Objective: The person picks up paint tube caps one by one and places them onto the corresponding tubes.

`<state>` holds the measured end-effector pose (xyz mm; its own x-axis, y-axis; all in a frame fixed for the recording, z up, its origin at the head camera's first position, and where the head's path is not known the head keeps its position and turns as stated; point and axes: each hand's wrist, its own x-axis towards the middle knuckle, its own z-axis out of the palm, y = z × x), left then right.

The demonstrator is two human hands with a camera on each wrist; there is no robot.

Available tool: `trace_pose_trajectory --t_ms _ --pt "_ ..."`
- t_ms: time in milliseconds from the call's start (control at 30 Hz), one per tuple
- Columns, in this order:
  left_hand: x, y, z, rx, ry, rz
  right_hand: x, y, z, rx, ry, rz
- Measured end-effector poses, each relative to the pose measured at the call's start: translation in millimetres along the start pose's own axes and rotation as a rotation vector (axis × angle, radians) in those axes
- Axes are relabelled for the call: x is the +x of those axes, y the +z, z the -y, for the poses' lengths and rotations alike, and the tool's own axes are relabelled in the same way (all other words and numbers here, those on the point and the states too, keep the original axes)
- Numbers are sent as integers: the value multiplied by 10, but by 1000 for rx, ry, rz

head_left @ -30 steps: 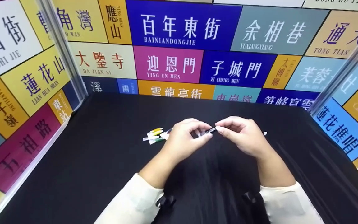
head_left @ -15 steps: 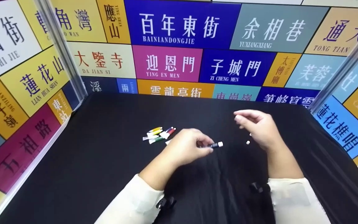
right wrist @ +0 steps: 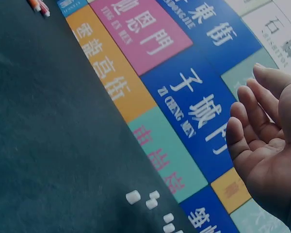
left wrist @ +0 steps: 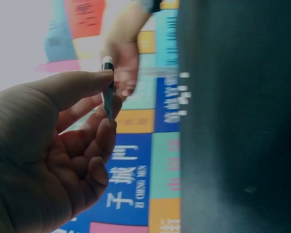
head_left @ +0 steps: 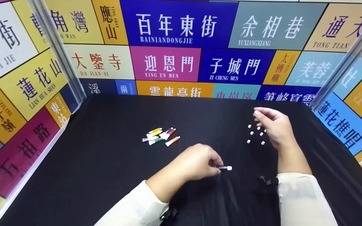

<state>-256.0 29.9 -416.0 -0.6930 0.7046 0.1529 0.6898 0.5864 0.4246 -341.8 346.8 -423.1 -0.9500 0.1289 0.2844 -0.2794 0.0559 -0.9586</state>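
My left hand [head_left: 201,161] pinches a small dark paint tube [head_left: 222,168], its white tip pointing right. In the left wrist view, thumb and fingertips grip the tube [left wrist: 107,90] with the white end uppermost. My right hand [head_left: 275,125] is raised over the far right of the table, fingers loosely bent. From the right wrist view, this hand [right wrist: 271,141] shows nothing between thumb and fingers. Small white caps [head_left: 248,141] lie scattered on the black cloth just below and left of it.
Several coloured paint tubes, among them a green one [head_left: 156,142], lie piled left of centre. An orange tube [head_left: 172,141] rests apart at the pile's right. Black cloth [head_left: 112,175] covers the table, with sign-printed walls [head_left: 165,62] behind and at both sides.
My right hand has released the tube's white end and moved right, over the caps. My left hand has brought the tube down toward me, uncovering the orange tube.
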Motion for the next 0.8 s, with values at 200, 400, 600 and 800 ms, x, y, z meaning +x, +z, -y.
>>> trace_pose_trajectory --t_ms 200,400,600,800 --pt "-30 211 99 99 -53 94 37 -178 -165 82 75 -29" --pt "-78 311 97 119 -44 160 59 -385 -354 114 183 -36" --pt "-126 370 45 121 -25 207 29 -565 -492 184 245 -35" --pt "-158 410 20 124 -27 241 -5 -691 -599 165 316 -30"
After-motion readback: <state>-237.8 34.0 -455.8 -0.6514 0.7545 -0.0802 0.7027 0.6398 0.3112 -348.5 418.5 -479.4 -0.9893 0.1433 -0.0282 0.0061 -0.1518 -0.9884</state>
